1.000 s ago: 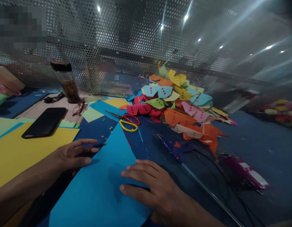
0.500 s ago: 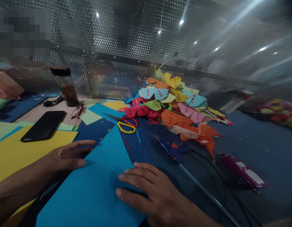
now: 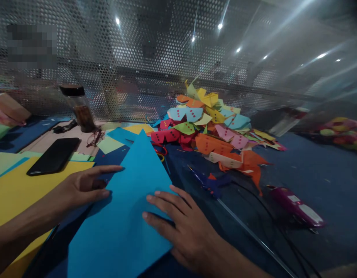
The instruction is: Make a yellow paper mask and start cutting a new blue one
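Note:
A large sheet of blue paper (image 3: 123, 227) lies in front of me, its pointed end facing away. My left hand (image 3: 85, 185) is at the paper's left edge, fingers stretched out, with the fingertips at the border. Spread over the right side of the sheet, my right hand (image 3: 181, 224) rests with its fingers apart. The tip of the paper covers most of a pair of scissors (image 3: 161, 150); parts of the red and yellow handles show beside it.
A heap of coloured paper cutouts (image 3: 207, 123) stands at the back. To the right lie a glue gun (image 3: 213, 184) and a purple device (image 3: 296, 206). On the left are a black phone (image 3: 54, 156), yellow paper (image 3: 19, 193) and a jar (image 3: 81, 110).
The blue paper has slid away from me, and its tip now covers most of the scissors. Both hands have moved slightly forward with it.

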Demonstrator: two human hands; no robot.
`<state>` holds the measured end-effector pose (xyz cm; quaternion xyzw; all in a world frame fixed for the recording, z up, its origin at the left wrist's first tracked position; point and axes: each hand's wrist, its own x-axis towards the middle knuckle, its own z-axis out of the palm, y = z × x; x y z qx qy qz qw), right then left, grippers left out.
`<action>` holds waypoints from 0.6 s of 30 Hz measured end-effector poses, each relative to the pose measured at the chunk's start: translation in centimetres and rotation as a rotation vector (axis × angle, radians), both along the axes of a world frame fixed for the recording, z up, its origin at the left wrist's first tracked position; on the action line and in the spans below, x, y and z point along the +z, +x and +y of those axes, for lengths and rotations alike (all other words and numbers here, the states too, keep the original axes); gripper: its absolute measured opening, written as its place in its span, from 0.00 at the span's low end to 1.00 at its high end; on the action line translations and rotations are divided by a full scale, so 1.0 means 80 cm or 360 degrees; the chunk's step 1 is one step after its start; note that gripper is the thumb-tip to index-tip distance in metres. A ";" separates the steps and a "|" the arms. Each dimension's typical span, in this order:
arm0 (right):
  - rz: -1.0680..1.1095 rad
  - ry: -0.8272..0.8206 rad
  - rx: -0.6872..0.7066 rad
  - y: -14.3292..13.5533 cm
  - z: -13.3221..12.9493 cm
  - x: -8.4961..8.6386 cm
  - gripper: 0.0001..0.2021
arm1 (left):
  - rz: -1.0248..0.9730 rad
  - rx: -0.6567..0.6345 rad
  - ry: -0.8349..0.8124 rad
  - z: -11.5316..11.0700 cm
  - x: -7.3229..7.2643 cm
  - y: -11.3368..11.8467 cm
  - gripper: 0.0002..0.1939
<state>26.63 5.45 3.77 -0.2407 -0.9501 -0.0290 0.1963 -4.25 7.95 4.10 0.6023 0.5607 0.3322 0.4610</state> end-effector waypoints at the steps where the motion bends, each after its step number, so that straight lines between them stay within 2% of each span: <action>1: -0.0057 -0.0063 -0.0050 -0.001 0.002 -0.004 0.19 | 0.0042 -0.0025 -0.0047 0.005 -0.005 -0.001 0.29; 3: -0.0158 -0.0177 -0.0095 -0.003 0.006 -0.013 0.18 | 0.0143 -0.0015 -0.0008 0.011 -0.017 -0.002 0.28; 6: -0.0206 -0.0282 -0.0094 -0.005 0.009 -0.022 0.17 | 0.0158 0.0011 0.0179 0.009 -0.034 -0.003 0.20; 9: -0.0185 -0.0333 -0.0080 -0.007 0.009 -0.024 0.16 | 0.0172 -0.0003 0.0228 0.002 -0.041 -0.002 0.15; 13: -0.0123 -0.0329 -0.0043 -0.010 0.008 -0.022 0.14 | 0.0286 0.0000 0.0321 -0.001 -0.036 0.005 0.11; 16: -0.0086 -0.0306 -0.0063 -0.012 0.007 -0.020 0.13 | 0.0408 0.0016 0.0395 -0.010 -0.023 0.008 0.11; 18: -0.0076 -0.0292 -0.0095 -0.012 0.007 -0.020 0.11 | 0.0417 -0.0018 0.0324 -0.024 -0.010 0.008 0.14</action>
